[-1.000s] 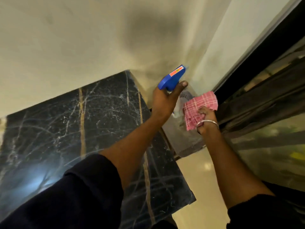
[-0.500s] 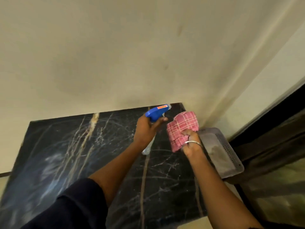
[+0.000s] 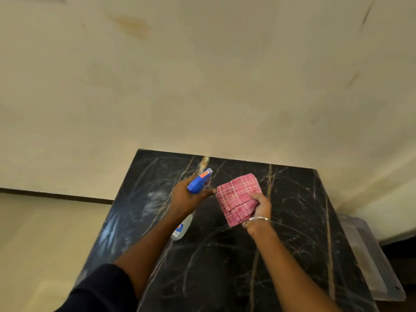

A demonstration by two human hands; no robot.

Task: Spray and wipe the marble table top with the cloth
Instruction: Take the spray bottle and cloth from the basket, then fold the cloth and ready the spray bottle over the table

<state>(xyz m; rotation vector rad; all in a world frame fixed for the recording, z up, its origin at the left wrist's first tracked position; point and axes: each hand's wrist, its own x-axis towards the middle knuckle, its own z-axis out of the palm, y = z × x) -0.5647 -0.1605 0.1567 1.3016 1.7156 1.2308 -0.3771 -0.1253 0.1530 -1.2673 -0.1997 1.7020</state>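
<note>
— Above the middle of the black marble table top (image 3: 292,255), what are the hands doing?

— Both are held over it, side by side. The left hand (image 3: 186,199) is wrapped around the neck of a spray bottle (image 3: 199,182), with a finger stretched along the front under the blue trigger head. The nozzle points toward the far edge and the cream wall (image 3: 202,75) behind it. The clear body of the bottle hangs down below the hand.

— And the other one?

— The right hand (image 3: 258,208) is clenched on a folded pink checked cloth (image 3: 238,199), fingers curled over its near right side. A silver bangle (image 3: 258,219) sits on that wrist. The cloth is held up, just beside the bottle's head; the left fingertip nearly meets the cloth's left edge, though I cannot tell whether they touch.

— Is the cloth on the marble?

— It looks lifted off the surface, over the far half of the table top.

— Anything else around?

— A grey perforated plastic tray (image 3: 371,262) sticks out past the right edge. The marble has pale and gold veins, with a hazy smear near the far left corner. A dark sleeve (image 3: 101,291) covers the left upper arm.
</note>
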